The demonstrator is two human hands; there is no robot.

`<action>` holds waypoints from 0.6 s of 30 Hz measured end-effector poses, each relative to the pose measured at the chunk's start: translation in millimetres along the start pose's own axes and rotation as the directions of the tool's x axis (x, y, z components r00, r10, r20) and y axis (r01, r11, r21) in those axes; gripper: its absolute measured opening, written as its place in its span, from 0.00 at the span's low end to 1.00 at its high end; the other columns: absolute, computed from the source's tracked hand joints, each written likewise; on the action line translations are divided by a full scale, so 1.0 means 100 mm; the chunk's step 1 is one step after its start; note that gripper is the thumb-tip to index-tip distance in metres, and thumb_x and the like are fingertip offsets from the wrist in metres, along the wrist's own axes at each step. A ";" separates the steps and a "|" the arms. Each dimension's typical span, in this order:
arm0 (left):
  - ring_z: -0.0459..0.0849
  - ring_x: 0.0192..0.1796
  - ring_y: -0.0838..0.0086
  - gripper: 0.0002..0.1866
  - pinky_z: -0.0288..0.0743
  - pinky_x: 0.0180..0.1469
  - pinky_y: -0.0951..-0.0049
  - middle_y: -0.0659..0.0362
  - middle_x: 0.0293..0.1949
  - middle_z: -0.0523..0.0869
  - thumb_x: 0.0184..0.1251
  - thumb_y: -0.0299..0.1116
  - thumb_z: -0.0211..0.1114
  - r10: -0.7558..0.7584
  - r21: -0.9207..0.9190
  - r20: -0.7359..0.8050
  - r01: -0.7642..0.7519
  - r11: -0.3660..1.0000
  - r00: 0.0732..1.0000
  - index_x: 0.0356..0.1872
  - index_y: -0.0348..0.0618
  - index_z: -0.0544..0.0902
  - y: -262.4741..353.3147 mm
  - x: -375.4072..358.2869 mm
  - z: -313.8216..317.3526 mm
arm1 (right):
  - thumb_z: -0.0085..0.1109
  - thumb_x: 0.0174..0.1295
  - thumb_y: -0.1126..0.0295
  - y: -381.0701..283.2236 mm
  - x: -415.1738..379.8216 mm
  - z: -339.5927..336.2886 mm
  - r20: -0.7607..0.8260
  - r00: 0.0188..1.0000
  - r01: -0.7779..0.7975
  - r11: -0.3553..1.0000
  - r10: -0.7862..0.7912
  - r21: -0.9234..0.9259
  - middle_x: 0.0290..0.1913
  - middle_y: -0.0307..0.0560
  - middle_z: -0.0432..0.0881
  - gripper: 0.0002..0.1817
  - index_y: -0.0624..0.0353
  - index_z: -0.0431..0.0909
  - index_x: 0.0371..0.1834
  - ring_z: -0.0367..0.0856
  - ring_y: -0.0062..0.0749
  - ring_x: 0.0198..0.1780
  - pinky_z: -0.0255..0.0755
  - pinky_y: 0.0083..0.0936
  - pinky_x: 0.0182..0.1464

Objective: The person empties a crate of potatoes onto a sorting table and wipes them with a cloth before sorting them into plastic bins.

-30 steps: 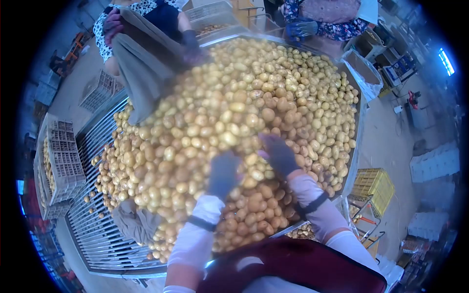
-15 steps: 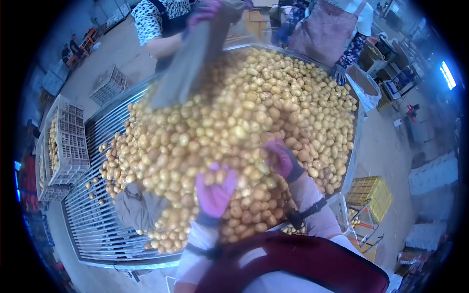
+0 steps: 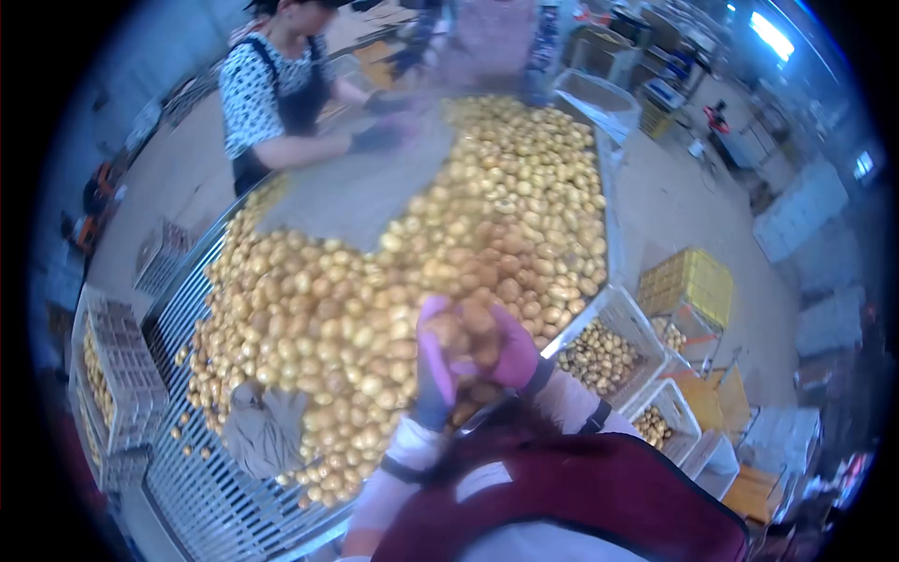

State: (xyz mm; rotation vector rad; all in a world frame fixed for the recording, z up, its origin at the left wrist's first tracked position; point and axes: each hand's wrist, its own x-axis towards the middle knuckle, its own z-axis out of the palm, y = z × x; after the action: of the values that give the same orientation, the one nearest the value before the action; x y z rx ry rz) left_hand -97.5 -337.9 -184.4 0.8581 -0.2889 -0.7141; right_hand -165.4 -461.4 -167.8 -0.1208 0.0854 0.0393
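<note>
My left hand (image 3: 433,361), in a pink and dark glove, curls around one side of several brownish potatoes (image 3: 465,332). On their other side my right hand (image 3: 515,351), gloved alike, presses in, so both hands hold the bunch between them close to my apron. Blur hides how many potatoes are held and the exact finger placement. A broad heap of potatoes (image 3: 328,318) spreads beyond and left of my hands over a slatted metal table (image 3: 183,468).
A crumpled grey cloth (image 3: 267,431) lies at the heap's left edge. Across the table a co-worker (image 3: 276,108) handles a large grey cloth (image 3: 351,201), blurred over the potatoes. White crates (image 3: 641,328) of potatoes stand at right, near a yellow crate (image 3: 688,286); more crates (image 3: 136,375) are at left.
My hands have come together, bringing potatoes between them toward my apron. The co-worker's raised grey cloth has come down over the heap. My view has turned to the right.
</note>
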 end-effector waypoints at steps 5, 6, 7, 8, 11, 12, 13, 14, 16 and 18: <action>0.58 0.77 0.51 0.41 0.50 0.78 0.50 0.47 0.74 0.63 0.66 0.49 0.61 0.070 0.748 0.486 -0.456 0.481 0.871 0.76 0.43 0.59 -0.17 -0.08 0.36 | 0.41 0.78 0.49 -0.10 -0.62 -0.38 0.174 0.967 0.186 0.982 -0.186 0.020 0.67 0.54 0.76 0.29 0.62 0.70 0.68 0.73 0.43 0.68 0.63 0.41 0.74; 0.58 0.77 0.49 0.42 0.51 0.77 0.49 0.46 0.73 0.63 0.64 0.49 0.64 0.038 0.745 0.608 -0.586 0.319 0.793 0.76 0.43 0.59 -0.24 -0.09 0.46 | 0.40 0.78 0.47 -0.11 -0.78 -0.48 0.210 0.942 0.248 0.965 -0.261 0.089 0.66 0.54 0.76 0.30 0.63 0.71 0.66 0.75 0.43 0.66 0.65 0.40 0.72; 0.58 0.77 0.47 0.44 0.51 0.77 0.48 0.44 0.73 0.63 0.62 0.49 0.67 -0.009 0.699 0.702 -0.687 0.199 0.712 0.76 0.42 0.59 -0.32 -0.11 0.55 | 0.39 0.77 0.45 -0.11 -0.94 -0.59 0.244 0.910 0.302 0.940 -0.334 0.162 0.65 0.55 0.77 0.32 0.64 0.72 0.65 0.77 0.43 0.65 0.68 0.39 0.70; 0.58 0.77 0.45 0.45 0.52 0.77 0.46 0.43 0.73 0.63 0.60 0.49 0.69 -0.042 0.650 0.757 -0.743 0.159 0.652 0.76 0.42 0.60 -0.44 -0.13 0.64 | 0.39 0.77 0.44 -0.13 -1.10 -0.60 0.319 0.864 0.329 0.917 -0.389 0.227 0.64 0.55 0.77 0.33 0.64 0.72 0.64 0.78 0.42 0.63 0.70 0.38 0.68; 0.58 0.77 0.42 0.48 0.53 0.76 0.44 0.40 0.73 0.63 0.57 0.47 0.74 -0.063 0.560 0.821 -0.776 0.290 0.568 0.76 0.41 0.59 -0.70 -0.16 0.74 | 0.41 0.74 0.40 -0.20 -1.86 -0.61 0.035 0.820 0.568 0.819 -0.572 0.082 0.55 0.55 0.78 0.26 0.54 0.73 0.46 0.74 0.39 0.45 0.68 0.29 0.47; 0.59 0.76 0.43 0.48 0.53 0.76 0.44 0.41 0.73 0.63 0.58 0.45 0.73 -0.057 0.541 0.823 -0.749 0.382 0.565 0.76 0.40 0.58 -0.76 -0.16 0.74 | 0.42 0.73 0.39 -0.18 -2.19 -0.61 -0.151 0.764 0.630 0.776 -0.627 -0.031 0.51 0.55 0.78 0.25 0.49 0.73 0.37 0.71 0.37 0.37 0.67 0.25 0.37; 0.60 0.76 0.44 0.48 0.53 0.76 0.44 0.42 0.72 0.63 0.58 0.43 0.73 -0.056 0.527 0.819 -0.710 0.467 0.571 0.77 0.39 0.57 -0.82 -0.20 0.74 | 0.44 0.72 0.38 -0.12 -2.50 -0.59 -0.327 0.671 0.660 0.737 -0.665 -0.144 0.47 0.55 0.78 0.25 0.43 0.73 0.29 0.69 0.35 0.29 0.65 0.21 0.27; 0.60 0.76 0.46 0.47 0.53 0.76 0.45 0.42 0.73 0.61 0.60 0.40 0.71 -0.241 0.592 0.613 -0.235 0.771 0.752 0.77 0.38 0.56 -0.84 -0.28 0.81 | 0.41 0.73 0.37 -0.07 -2.79 -0.84 -0.248 0.629 0.751 0.658 -0.736 -0.048 0.50 0.57 0.79 0.28 0.53 0.72 0.47 0.75 0.43 0.41 0.73 0.26 0.30; 0.59 0.77 0.50 0.43 0.53 0.77 0.49 0.43 0.74 0.59 0.66 0.40 0.66 -0.142 0.640 0.635 -0.415 0.647 0.759 0.77 0.37 0.55 -1.01 -0.20 0.53 | 0.41 0.74 0.37 0.04 -3.34 -1.01 -0.323 0.402 0.884 0.455 -0.857 -0.106 0.53 0.58 0.79 0.36 0.60 0.71 0.64 0.82 0.49 0.51 0.80 0.29 0.31; 0.57 0.78 0.52 0.41 0.50 0.78 0.53 0.44 0.77 0.58 0.71 0.44 0.60 -0.120 0.708 0.624 -0.494 0.504 0.772 0.78 0.36 0.54 -1.04 -0.12 0.31 | 0.45 0.74 0.39 0.20 -3.81 -1.02 -0.483 0.006 0.824 0.278 -0.875 -0.494 0.50 0.55 0.79 0.32 0.57 0.72 0.62 0.82 0.47 0.48 0.79 0.29 0.32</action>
State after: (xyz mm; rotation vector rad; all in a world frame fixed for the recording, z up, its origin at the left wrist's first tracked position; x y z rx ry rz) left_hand -169.0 -394.0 -244.4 1.4925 -1.4332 -0.5809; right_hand -554.2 -466.5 -238.0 -0.2456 0.8083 -1.3475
